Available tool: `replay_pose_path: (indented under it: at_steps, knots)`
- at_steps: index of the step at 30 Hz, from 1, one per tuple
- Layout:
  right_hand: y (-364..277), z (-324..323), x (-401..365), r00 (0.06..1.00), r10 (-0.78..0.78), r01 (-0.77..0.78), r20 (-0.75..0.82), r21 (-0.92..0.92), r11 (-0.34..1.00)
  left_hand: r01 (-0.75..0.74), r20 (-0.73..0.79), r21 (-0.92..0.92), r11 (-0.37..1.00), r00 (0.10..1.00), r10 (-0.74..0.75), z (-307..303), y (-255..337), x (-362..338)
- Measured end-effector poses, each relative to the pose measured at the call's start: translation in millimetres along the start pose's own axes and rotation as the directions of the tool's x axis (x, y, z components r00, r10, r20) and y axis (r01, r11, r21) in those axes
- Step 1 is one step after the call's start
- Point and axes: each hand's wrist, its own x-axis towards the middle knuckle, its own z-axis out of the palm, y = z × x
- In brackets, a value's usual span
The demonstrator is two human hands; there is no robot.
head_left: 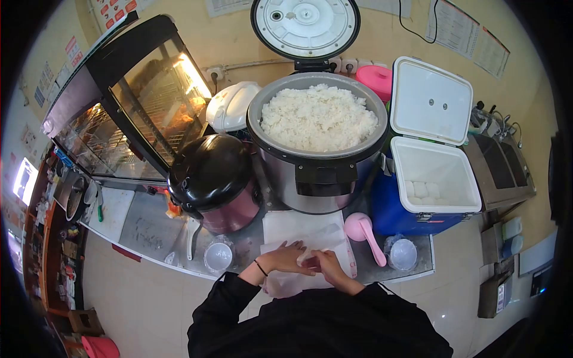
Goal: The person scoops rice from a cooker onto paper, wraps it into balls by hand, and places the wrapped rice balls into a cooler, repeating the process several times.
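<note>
Sleeves (230, 295), left hand (287, 258), right hand (328, 267) on paper (298, 230); steel counter (149, 227), tiled floor (143, 304)

Two hands (289, 258), one cooler (406, 221), one pink scoop (360, 227), two clear cups (218, 256)

- Steel bench (149, 227), seen from its near edge.
- Left end: heated display case (131, 101).
- Middle: dark-lidded cooker (215, 179) beside the big open rice cooker (316, 119), which is full of rice. A small white cooker (230, 107) stands behind.
- Right end: blue cooler box (436, 185), lid up.
- Near edge: white paper sheet (304, 230), with a pink scoop (367, 230) just right of it.
- A clear cup (218, 256) and white paddle (192, 235) lie to the left, a second clear cup (403, 253) to the right.
</note>
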Motion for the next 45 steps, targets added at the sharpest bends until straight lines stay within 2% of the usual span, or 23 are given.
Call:
replay_pose_path:
  at_steps: [3, 6, 9, 10, 11, 12, 14, 15, 16, 19, 20, 21, 24, 27, 29, 31, 34, 37, 38, 41, 42, 44, 45]
  knots:
    - [-7.0, 2.6, 13.0, 0.992, 0.056, -0.072, 0.11, 0.147, 0.986, -0.053, -0.128, -0.009, 0.999, 0.99, 0.051, 8.0, -9.8, 10.8]
    - [-1.0, -8.0, 30.8, 0.987, 0.055, -0.087, 0.152, 0.216, 0.972, 0.034, -0.161, -0.086, 0.996, 0.986, -0.047, 0.3, -13.8, 14.8]
    - [2.2, -16.4, 29.5, 0.967, -0.112, 0.067, 0.23, 0.197, 0.978, -0.053, -0.299, -0.005, 0.999, 0.953, 0.049, 9.4, -29.1, 21.2]
    - [-4.6, -18.0, 18.3, 0.946, -0.244, 0.272, 0.215, -0.109, 0.956, -0.054, -0.36, -0.05, 0.997, 0.932, 0.033, 15.5, -34.5, 24.6]
    - [-13.2, -20.9, 0.3, 0.898, -0.368, 0.438, 0.242, -0.401, 0.805, -0.058, -0.418, -0.094, 0.994, 0.908, 0.014, 22.5, -39.9, 27.7]
    - [-18.9, -23.8, -9.6, 0.828, -0.469, 0.545, 0.307, -0.638, 0.544, -0.065, -0.473, -0.135, 0.989, 0.881, -0.007, 21.8, -41.1, 27.1]
    - [-15.5, -34.3, -13.1, 0.532, -0.606, 0.769, 0.591, -0.637, 0.053, -0.053, -0.435, -0.185, 0.981, 0.9, -0.034, 15.4, -46.2, 26.5]
    - [-13.6, -37.7, -14.9, 0.361, -0.591, 0.797, 0.722, -0.568, -0.206, -0.047, -0.412, -0.21, 0.976, 0.91, -0.045, 11.0, -47.3, 26.0]
    - [-11.1, -38.0, -12.4, 0.403, -0.446, 0.814, 0.799, -0.535, -0.225, -0.029, -0.39, -0.222, 0.975, 0.919, -0.061, 7.3, -49.2, 26.4]
    - [-11.0, -32.9, 4.9, 0.551, -0.199, 0.615, 0.81, -0.556, -0.559, 0.02, -0.328, -0.275, 0.961, 0.938, -0.114, 0.7, -52.6, 28.9]
    - [-17.6, -32.7, 10.5, 0.648, -0.084, 0.536, 0.757, -0.532, -0.655, 0.033, -0.315, -0.308, 0.951, 0.939, -0.135, -1.9, -53.8, 29.9]
    - [-19.4, -34.5, 14.7, 0.629, -0.083, 0.549, 0.773, -0.517, -0.657, 0.047, -0.302, -0.341, 0.939, 0.941, -0.157, -4.1, -55.4, 30.6]
    - [-19.7, -41.5, 28.4, 0.58, -0.075, 0.575, 0.811, -0.473, -0.667, -0.129, -0.443, -0.427, 0.895, 0.893, -0.083, 5.2, -70.7, 38.4]
    - [-10.0, -47.9, 34.5, 0.553, -0.08, 0.587, 0.829, -0.456, -0.669, -0.263, -0.703, -0.65, 0.712, 0.563, -0.434, 18.3, -52.7, 21.0]
    - [-7.9, -50.6, 37.9, 0.532, -0.112, 0.603, 0.839, -0.469, -0.645, -0.171, -0.845, -0.531, 0.83, 0.186, -0.502, 47.0, -50.7, -1.3]
    - [-9.1, -51.3, 42.6, 0.509, -0.158, 0.636, 0.846, -0.494, -0.593, -0.139, -0.683, -0.724, 0.675, 0.274, -0.676, 70.6, -25.8, -27.4]
    - [-6.2, -53.5, 42.2, 0.491, -0.186, 0.671, 0.851, -0.506, -0.542, -0.041, -0.611, -0.756, 0.654, 0.404, -0.681, 92.2, 7.8, -37.8]
    - [-2.9, -57.4, 46.7, 0.463, -0.208, 0.685, 0.862, -0.496, -0.533, -0.199, -0.499, -0.867, 0.457, 0.362, -0.787, 109.9, -14.2, -31.4]
    - [-1.2, -59.2, 47.5, 0.452, -0.212, 0.69, 0.866, -0.491, -0.532, -0.416, -0.519, -0.834, 0.362, 0.369, -0.771, 110.5, -25.2, -32.0]
    - [0.8, -59.9, 47.2, 0.438, -0.192, 0.712, 0.878, -0.469, -0.522, -0.225, -0.513, -0.858, 0.461, 0.35, -0.784, 96.2, -42.3, -42.0]
    - [3.5, -60.7, 46.7, 0.447, -0.199, 0.715, 0.872, -0.482, -0.506, -0.089, -0.681, -0.732, 0.675, 0.127, -0.722, 75.9, -24.4, -46.1]
    - [6.7, -62.9, 47.3, 0.468, -0.219, 0.714, 0.856, -0.513, -0.476, 0.071, -0.904, -0.38, 0.922, 0.183, -0.387, 66.4, -5.2, -35.6]
    - [6.2, -61.9, 47.3, 0.476, -0.226, 0.701, 0.85, -0.522, -0.485, 0.136, -0.952, -0.168, 0.976, 0.235, -0.196, 63.8, 2.7, -28.2]
